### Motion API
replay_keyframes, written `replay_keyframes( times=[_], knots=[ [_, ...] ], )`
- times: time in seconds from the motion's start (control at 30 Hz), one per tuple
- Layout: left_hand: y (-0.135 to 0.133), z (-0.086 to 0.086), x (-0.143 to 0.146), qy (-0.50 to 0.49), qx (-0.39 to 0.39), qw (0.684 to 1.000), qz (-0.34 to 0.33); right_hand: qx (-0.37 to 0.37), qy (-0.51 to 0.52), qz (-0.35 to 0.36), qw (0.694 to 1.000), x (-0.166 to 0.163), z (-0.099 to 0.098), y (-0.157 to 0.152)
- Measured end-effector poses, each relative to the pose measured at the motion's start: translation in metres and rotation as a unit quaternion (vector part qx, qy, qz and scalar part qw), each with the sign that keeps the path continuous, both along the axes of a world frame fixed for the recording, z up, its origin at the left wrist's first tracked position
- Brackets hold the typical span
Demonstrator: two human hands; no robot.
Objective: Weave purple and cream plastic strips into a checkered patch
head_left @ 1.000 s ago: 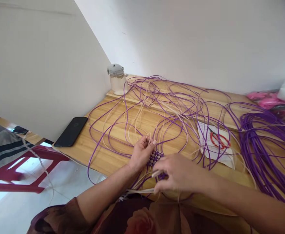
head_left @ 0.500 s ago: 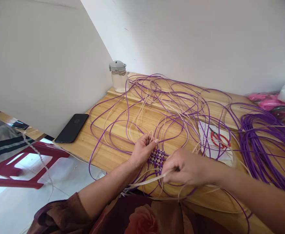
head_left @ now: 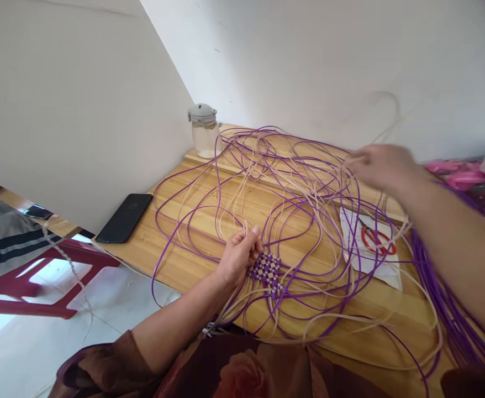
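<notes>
A small checkered woven piece in purple and beige lies near the table's front edge, with long loose strands fanning out all round it. My left hand is closed at its upper left edge, thumb pressed against the fingers. A short loop of beige strand sticks up above those fingers. Raised over the back right of the table, my right hand is closed and smeared by motion. A thin pale strand curves up beside it, blurred against the wall.
Red-handled cutters rest on a white paper at the right. Beyond them lies a thick purple strand bundle, partly behind my right arm. A lidded jar stands at the back left. A black phone lies by the left wall.
My right hand has swept from beside the woven piece up and to the right, over the back of the table. The woven piece is less covered now. My left hand has stayed nearly in place.
</notes>
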State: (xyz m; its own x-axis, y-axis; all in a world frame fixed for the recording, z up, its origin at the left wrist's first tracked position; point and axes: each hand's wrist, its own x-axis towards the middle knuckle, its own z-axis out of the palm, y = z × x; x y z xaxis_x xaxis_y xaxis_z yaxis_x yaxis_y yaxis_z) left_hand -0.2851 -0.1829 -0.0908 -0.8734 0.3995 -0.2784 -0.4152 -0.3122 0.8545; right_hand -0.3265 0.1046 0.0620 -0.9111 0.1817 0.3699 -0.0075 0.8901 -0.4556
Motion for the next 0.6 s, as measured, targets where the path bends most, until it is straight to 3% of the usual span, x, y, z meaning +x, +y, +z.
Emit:
replay_keyframes(
  times=[0.1,0.17,0.2,0.27,0.37,0.47,0.6],
  knots=[
    [0.002,0.0,0.002,0.007,0.004,1.0,0.01,0.002,-0.117,0.105,0.988,0.012,-0.054,-0.064],
    [0.003,0.0,0.004,0.012,0.009,1.0,0.025,-0.034,-0.214,0.245,0.945,0.027,-0.086,-0.101],
    [0.002,0.0,0.005,0.015,0.007,0.999,0.033,-0.051,-0.239,0.275,0.93,0.035,-0.099,-0.114],
    [-0.003,0.001,0.007,0.036,-0.024,0.998,0.041,-0.057,-0.245,0.275,0.928,0.048,-0.117,-0.129],
    [-0.025,0.004,0.009,0.126,-0.146,0.981,0.02,-0.052,-0.208,0.24,0.947,0.059,-0.129,-0.131],
    [-0.052,0.009,0.009,0.237,-0.29,0.927,0.005,-0.057,-0.19,0.24,0.95,0.062,-0.131,-0.126],
    [-0.068,0.013,0.006,0.274,-0.369,0.888,-0.005,-0.067,-0.182,0.237,0.952,0.065,-0.135,-0.127]
  ],
)
